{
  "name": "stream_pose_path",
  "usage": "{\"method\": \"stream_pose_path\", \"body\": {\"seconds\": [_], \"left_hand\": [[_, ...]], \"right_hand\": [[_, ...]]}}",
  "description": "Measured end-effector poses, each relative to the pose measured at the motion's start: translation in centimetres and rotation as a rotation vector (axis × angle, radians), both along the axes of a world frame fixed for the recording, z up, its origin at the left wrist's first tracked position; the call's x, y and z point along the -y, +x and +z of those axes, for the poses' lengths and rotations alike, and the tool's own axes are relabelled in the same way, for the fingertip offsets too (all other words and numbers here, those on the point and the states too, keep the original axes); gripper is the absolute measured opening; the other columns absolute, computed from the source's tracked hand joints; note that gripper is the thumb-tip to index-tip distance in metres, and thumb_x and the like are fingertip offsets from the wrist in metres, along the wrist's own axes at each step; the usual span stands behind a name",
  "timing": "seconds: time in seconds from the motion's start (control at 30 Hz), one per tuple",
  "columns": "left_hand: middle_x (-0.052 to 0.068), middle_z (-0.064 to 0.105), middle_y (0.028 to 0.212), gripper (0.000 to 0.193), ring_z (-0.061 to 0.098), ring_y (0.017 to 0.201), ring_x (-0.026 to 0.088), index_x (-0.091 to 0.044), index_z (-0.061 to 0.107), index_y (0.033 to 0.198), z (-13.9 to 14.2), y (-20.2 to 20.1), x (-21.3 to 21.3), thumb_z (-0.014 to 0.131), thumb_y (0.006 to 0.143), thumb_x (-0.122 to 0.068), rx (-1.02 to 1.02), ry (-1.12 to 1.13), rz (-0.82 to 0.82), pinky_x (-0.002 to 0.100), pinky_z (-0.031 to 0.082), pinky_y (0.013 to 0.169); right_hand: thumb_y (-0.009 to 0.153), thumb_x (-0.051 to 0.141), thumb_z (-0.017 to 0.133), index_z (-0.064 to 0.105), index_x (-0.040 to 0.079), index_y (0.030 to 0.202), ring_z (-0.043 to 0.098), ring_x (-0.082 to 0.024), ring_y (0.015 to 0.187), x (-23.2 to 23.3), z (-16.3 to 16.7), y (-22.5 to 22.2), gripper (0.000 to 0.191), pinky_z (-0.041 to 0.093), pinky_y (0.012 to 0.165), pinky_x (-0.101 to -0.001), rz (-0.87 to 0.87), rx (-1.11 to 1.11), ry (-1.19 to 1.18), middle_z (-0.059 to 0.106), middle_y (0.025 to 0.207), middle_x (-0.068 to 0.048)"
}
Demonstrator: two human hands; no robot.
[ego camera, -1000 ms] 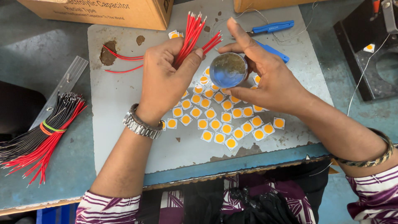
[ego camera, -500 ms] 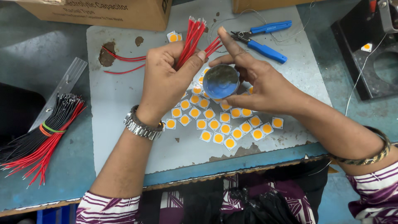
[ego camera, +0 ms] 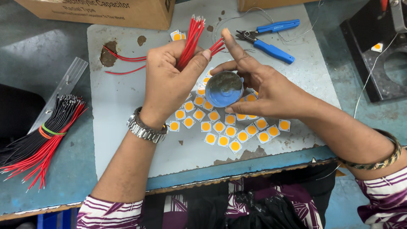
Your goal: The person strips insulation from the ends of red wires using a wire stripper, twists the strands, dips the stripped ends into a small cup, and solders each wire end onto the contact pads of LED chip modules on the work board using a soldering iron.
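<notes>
Right hand [ego camera: 271, 91] holding round blue tin [ego camera: 224, 88] of grey paste, left hand [ego camera: 169, 82] gripping red wires [ego camera: 190, 38]

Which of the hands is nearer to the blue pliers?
The right. The right hand sits just below-left of the pliers, its forefinger tip close to their jaws. The left hand, gripping red wires, is farther left.

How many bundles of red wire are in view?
2: one bundle of red wires gripped in the left hand; one banded red-and-black bundle at the bench's left edge.

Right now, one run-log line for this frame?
left hand: grips red wires | right hand: holds blue cup | below: yellow chips
</notes>
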State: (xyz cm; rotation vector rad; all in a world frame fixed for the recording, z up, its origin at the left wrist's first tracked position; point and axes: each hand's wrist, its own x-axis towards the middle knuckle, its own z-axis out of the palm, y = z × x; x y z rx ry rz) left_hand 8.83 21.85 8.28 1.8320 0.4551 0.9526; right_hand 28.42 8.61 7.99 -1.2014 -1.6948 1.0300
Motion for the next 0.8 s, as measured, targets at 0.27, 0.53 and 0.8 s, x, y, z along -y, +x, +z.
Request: {"method": "stream_pose_path", "body": {"seconds": [0.27, 0.53, 0.8], "left_hand": [[-0.007, 0.052, 0.068, 0.017, 0.042, 0.067, 0.002, 0.001, 0.069, 0.087, 0.3, -0.3, 0.0, 0.072, 0.1, -0.011, -0.051, 0.086, 0.006, 0.025, 0.035, 0.058], [0.004, 0.048, 0.06, 0.026, 0.039, 0.059, 0.007, 0.002, 0.055, 0.074, 0.4, 0.2, 0.7, 0.07, 0.092, -0.009, -0.136, 0.241, 0.092, 0.03, 0.034, 0.052], [0.006, 0.054, 0.06, 0.024, 0.044, 0.054, 0.01, 0.001, 0.055, 0.072, 0.6, 0.5, 1.8, 0.068, 0.089, -0.01, -0.136, 0.269, 0.094, 0.031, 0.037, 0.051]], "right_hand": [[0.085, -0.008, 0.08, -0.012, 0.024, 0.158, 0.063, -0.021, 0.126, -0.3, 0.1, 0.9, 0.123, 0.056, 0.107, -0.0384, -0.19, 0.079, 0.203, 0.056, 0.147, -0.015], [0.086, -0.007, 0.08, -0.02, 0.025, 0.153, 0.065, -0.021, 0.122, -0.4, 0.5, 1.2, 0.125, 0.059, 0.106, -0.039, -0.238, 0.01, 0.171, 0.056, 0.147, -0.016], [0.09, -0.013, 0.079, -0.019, 0.032, 0.157, 0.062, -0.025, 0.133, -0.2, -0.1, 1.5, 0.127, 0.055, 0.112, -0.0437, -0.159, 0.017, 0.246, 0.054, 0.148, -0.021]]}}
